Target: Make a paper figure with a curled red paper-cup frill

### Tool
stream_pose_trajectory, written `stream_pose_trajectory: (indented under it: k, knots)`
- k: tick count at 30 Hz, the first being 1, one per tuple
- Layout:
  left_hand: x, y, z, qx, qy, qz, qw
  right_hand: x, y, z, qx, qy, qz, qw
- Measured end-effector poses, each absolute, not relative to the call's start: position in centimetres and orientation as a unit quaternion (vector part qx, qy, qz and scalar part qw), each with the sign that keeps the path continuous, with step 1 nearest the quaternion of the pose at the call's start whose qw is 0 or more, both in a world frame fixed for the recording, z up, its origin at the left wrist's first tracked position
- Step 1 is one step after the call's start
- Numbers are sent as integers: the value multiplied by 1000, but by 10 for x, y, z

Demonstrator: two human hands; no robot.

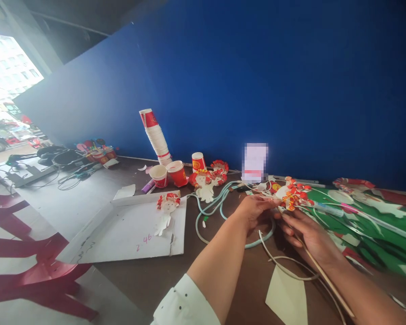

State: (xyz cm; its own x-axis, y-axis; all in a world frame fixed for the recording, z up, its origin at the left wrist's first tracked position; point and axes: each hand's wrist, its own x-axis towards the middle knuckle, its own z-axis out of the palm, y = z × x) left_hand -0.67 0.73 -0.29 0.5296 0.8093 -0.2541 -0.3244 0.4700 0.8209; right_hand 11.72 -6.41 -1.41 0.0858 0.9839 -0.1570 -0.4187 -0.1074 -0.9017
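We had our right hand (pixel 311 239) wrapped round a thin stick (pixel 326 279), and the red cutout (pixel 292 196) was right by our fingertips. Felt like a fiddly two-handed fitting step, so our guess was the next move called for a steady stick and light fingers. Our own fingers hid the meeting point, so we couldn't tell what our left hand (pixel 255 212) gripped, if anything. Stick's tip was hidden too.

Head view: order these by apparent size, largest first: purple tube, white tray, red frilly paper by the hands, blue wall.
1. Blue wall
2. White tray
3. Red frilly paper
4. Purple tube
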Motion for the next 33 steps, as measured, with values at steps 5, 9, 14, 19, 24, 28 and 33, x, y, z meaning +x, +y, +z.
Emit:
stream_pose_trajectory:
  k: [5,9,14,19,24,28,33]
  knots:
    - [-16,5,5,423,330,280,796,118,-59,-15,-447,-290,561,633]
    - [-20,5,8,449,320,277,787,121,-55,-18,-476,-270,525,652]
    - [-18,14,7,442,386,334,738,119,-56,-17,-516,-280,480,652]
    - [-15,20,2,445,432,377,688,119,-55,-21,-518,-276,486,647]
    - [-11,21,-2,426,459,403,667,117,-56,-19,-499,-252,530,638]
    - [-10,22,-1,376,494,422,661,104,-65,-9,-508,-200,600,585]
    - [-9,23,-5,353,497,431,665,94,-70,-7,-494,-193,644,552]
